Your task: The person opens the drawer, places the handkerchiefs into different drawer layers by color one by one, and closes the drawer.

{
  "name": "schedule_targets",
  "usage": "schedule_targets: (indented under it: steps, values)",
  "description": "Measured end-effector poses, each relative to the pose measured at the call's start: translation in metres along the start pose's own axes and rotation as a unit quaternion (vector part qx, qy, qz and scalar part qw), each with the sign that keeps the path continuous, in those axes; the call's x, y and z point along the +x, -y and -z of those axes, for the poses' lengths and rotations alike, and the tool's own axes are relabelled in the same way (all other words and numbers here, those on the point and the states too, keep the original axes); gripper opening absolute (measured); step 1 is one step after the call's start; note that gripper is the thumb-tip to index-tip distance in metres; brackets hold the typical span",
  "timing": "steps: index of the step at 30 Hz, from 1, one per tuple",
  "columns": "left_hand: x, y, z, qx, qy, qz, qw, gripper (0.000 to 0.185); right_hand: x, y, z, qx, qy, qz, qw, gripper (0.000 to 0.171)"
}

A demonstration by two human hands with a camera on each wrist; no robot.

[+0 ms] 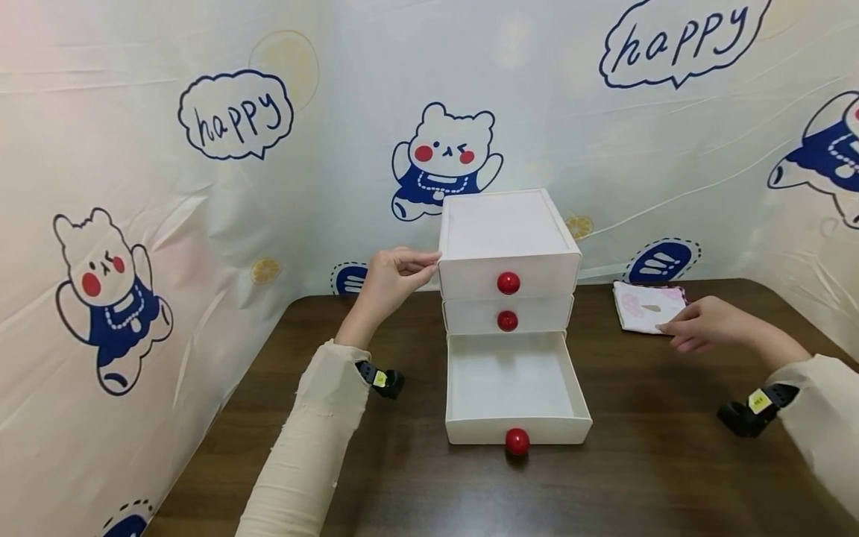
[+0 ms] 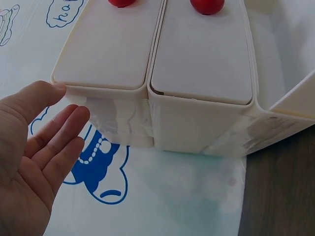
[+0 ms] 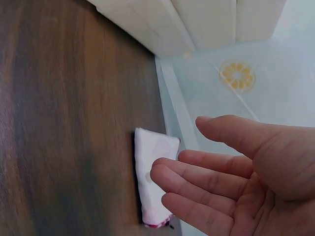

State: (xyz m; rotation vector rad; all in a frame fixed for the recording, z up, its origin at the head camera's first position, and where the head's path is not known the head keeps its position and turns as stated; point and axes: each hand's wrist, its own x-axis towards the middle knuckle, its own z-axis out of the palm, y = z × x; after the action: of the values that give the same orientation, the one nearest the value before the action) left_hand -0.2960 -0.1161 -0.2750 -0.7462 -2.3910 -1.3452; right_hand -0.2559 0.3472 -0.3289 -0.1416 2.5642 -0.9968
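Note:
A white drawer unit (image 1: 510,224) with red ball knobs stands on the table. Its bottom drawer (image 1: 513,380) is pulled out and nothing lies in it; the two upper drawers are closed. At the upper left edge of the unit, my left hand (image 1: 397,280) touches the side with thumb and fingertips, the fingers loosely extended in the left wrist view. A folded white cloth (image 1: 647,307) with a pink print lies right of the unit. My right hand (image 1: 713,326) hovers at its near right corner, fingers relaxed and thumb apart in the right wrist view.
The dark wooden table (image 1: 403,477) runs back to a printed curtain (image 1: 349,149) behind the unit. That curtain also hangs along the left and right sides. The bottom drawer juts toward the table's front between my arms.

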Motion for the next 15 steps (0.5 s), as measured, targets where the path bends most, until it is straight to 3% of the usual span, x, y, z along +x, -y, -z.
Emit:
schedule_targets:
  steps: [15]
  values:
    - [0.003, -0.002, -0.001, 0.001, 0.007, -0.005, 1.0, 0.022, 0.002, -0.022, 0.017, 0.026, -0.016, -0.033, 0.999, 0.058]
